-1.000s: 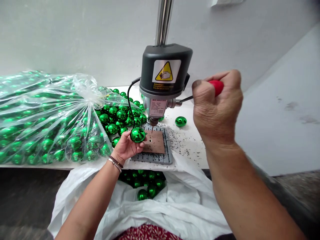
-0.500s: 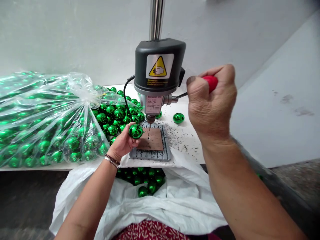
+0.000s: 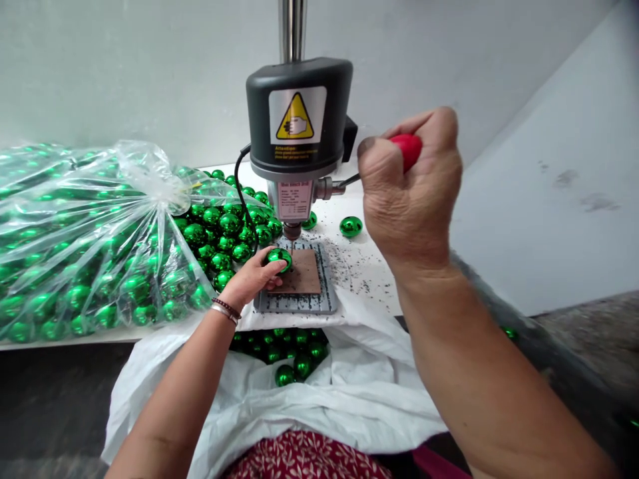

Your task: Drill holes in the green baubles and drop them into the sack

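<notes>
A shiny green bauble (image 3: 279,255) is pinched in my left hand (image 3: 254,276), close beside the drill bit of a small bench drill (image 3: 299,120). Whether the bit touches the ball I cannot tell. Under it lies a brown board (image 3: 305,274) on the drill's grey slotted base (image 3: 299,305). My right hand (image 3: 412,193) is wrapped round the red knob (image 3: 410,150) of the drill's feed lever, raised to the right of the drill head.
A tied clear plastic bag (image 3: 100,246) full of green balls covers the left of the white table (image 3: 372,286). Loose baubles (image 3: 229,223) crowd behind the drill base; one single ball (image 3: 351,226) sits right of it. Dark shavings litter the tabletop. A white sack (image 3: 369,392) with several balls hangs below.
My left hand has turned the bauble and brought it inward over the board, nearer the bit. My right hand stays on the lever knob. The view has shifted slightly.
</notes>
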Demonstrator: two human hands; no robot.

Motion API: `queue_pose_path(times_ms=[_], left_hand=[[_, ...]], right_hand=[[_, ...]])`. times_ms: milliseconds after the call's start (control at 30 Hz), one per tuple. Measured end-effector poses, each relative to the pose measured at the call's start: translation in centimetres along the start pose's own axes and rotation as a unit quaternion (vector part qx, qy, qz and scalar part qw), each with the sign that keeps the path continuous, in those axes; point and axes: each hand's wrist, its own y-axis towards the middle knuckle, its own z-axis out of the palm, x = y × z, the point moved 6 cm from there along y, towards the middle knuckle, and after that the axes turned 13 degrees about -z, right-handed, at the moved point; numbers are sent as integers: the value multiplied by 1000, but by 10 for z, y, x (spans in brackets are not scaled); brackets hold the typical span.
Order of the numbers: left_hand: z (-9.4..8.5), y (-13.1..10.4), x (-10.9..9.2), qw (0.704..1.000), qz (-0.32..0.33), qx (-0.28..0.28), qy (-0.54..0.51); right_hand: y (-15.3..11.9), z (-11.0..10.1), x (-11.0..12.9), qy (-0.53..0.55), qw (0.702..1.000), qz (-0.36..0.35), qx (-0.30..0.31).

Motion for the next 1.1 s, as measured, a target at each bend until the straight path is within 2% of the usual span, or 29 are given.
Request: queue_pose_path(times_ms=[233,533,700,800,900,1100], left_hand=[[6,4,-1,999,-22,-4,48],[8,5,-5,993,3,-14,113],[9,5,-10,969,16,-80,235],[12,2,-19,947,61,-108,296],[16,1,-24,932,84,-117,334],[15,3,-19,933,86,-114,330]], right_hand=[[0,-1,1,18,1000,-1,8],[-1,-2,2,1,1000,-19,16],[-2,-3,2,-10,1000,-26,11],[-2,-4,3,-8,999,-35,1],[-2,-4,3,-6,999,-32,2],[-5,-5,2,-20,999,-29,3]])
